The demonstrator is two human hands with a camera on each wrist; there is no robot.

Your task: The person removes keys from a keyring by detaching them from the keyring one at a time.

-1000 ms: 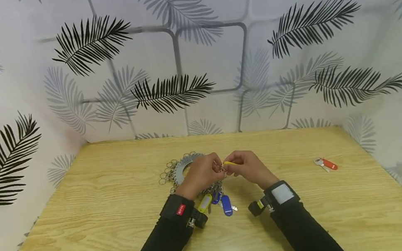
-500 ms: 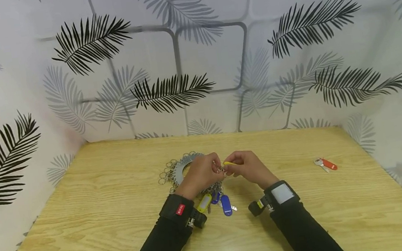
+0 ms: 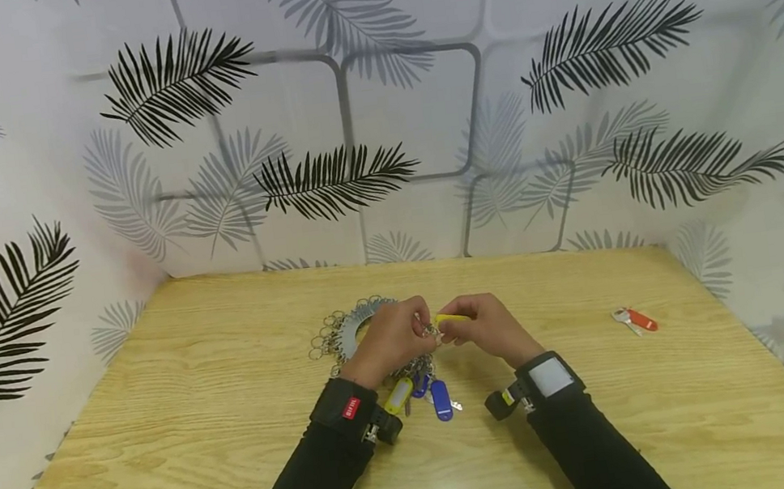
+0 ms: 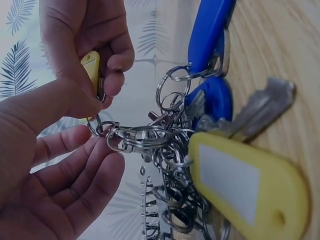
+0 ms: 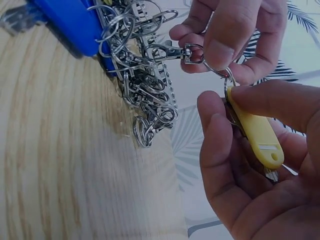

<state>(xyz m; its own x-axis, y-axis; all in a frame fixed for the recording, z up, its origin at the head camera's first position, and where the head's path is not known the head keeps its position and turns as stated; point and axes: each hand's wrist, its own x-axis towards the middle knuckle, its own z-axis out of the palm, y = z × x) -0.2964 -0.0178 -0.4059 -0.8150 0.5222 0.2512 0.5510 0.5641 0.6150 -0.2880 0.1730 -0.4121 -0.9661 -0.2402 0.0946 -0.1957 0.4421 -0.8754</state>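
Over the middle of the table, my left hand (image 3: 394, 334) pinches a metal split ring (image 5: 231, 77) between thumb and fingers. That ring hangs on a swivel clasp (image 5: 172, 52) of the round metal key holder (image 3: 348, 335). Facing it, my right hand (image 3: 484, 324) holds a yellow key tag (image 5: 257, 130) by thumb and fingers, close to the ring. A key (image 5: 271, 174) pokes out beneath this tag. Whether the tag is threaded on the ring is hard to tell. The left hand covers part of the holder.
Another yellow tag (image 3: 399, 396) and blue tags (image 3: 441, 400) with keys lie at the holder's near side. Several bare rings (image 3: 318, 343) fan out on its left. To the right, an orange tag (image 3: 642, 319) with a key rests on the wooden table (image 3: 166, 435).
The yellow tag in my right hand has turned slightly, so more of its face shows in the head view. Both hands stay almost in place.
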